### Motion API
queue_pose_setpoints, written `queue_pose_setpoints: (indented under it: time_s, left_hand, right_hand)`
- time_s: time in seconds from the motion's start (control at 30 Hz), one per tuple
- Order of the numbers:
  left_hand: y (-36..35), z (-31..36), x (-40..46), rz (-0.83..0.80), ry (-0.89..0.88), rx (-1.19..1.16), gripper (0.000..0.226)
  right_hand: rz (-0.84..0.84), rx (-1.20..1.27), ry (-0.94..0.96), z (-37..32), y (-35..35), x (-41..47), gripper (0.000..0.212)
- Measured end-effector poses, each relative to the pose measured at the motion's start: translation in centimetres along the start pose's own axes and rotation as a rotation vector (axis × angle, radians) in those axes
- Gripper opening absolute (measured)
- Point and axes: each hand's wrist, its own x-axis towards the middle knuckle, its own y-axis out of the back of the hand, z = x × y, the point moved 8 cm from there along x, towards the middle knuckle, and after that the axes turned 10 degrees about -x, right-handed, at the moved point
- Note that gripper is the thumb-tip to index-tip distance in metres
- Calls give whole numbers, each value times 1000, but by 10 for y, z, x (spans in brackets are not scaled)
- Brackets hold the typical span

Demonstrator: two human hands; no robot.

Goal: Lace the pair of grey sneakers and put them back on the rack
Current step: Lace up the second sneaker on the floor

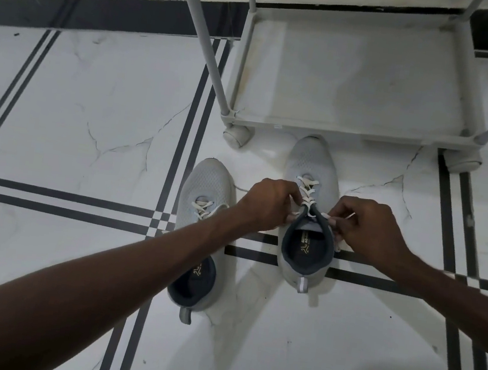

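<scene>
Gripping the white lace (305,192) at the throat of the right-hand sneaker (309,214), the left hand (267,207) is seen just right of the frame's centre, fingers curled and pinched on the lace at the collar's left edge. On the opposite side of the collar, the right hand (369,229) is closed around the other lace end, whose white tip is seen poking out between the fingers. This sneaker is set on the floor (90,123) at centre frame, toe pointed toward the top of the picture and lying just below the front edge of the rack (342,74), which occupies the upper right. The second grey sneaker (204,198) is placed just to the left, slightly lower in the frame, partly crossed by the left forearm; a crossed lace is seen over its tongue. Both shoes are rested on white marble-patterned tiles crossed by dark stripes.
</scene>
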Motion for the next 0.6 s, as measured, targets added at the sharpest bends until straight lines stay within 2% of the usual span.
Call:
queue_pose_setpoints:
  time_s: [0.1,0.23,0.33,0.43,0.5,0.6]
  left_hand:
    - [4,2,0,47,-73,69,13]
    - [0,-13,-7,-2,-102,302,22]
    - [4,-16,-11,-9,-111,383,21]
    - [4,-11,-9,-10,-125,401,20]
    - [4,-12,-11,12,-124,417,18]
    - [14,-9,-15,179,-161,413,11]
  right_hand:
    - [-14,-27,59,-3,-3,-1,21]
    - [-43,-213,190,-3,-2,0,43]
    - [-37,-328,251,-3,-2,1,44]
    - [-28,-341,222,3,-4,2,43]
    - [-14,-318,186,8,-3,0,37]
    - [92,-250,141,8,13,-4,9]
